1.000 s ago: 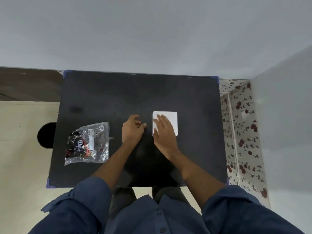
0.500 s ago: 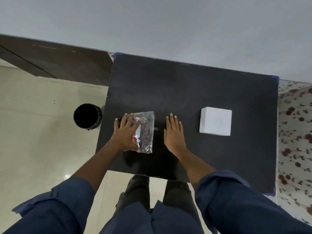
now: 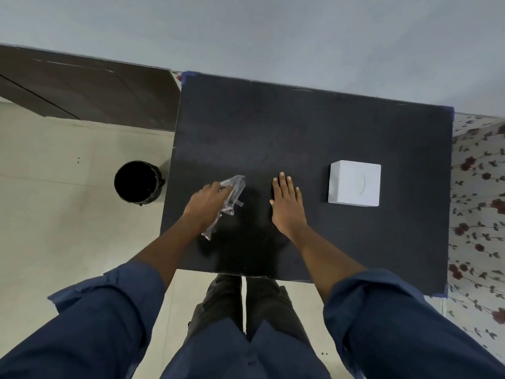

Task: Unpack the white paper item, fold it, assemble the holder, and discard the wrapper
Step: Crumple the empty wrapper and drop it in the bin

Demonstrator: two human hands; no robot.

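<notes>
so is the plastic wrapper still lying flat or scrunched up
Scrunched up. The wrapper is gathered into a crumpled twist in the left hand, one end trailing below it over the black table.

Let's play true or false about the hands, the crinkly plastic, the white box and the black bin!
1. The left hand grips the clear plastic wrapper. True.
2. The right hand holds the white box. False: it lies flat and open on the black table, apart from the box.
3. The black bin stands on the floor left of the table. True.
4. The wrapper is already in the bin. False: it is above the table, in the left hand.
5. The box sits right of both hands. True.
</notes>
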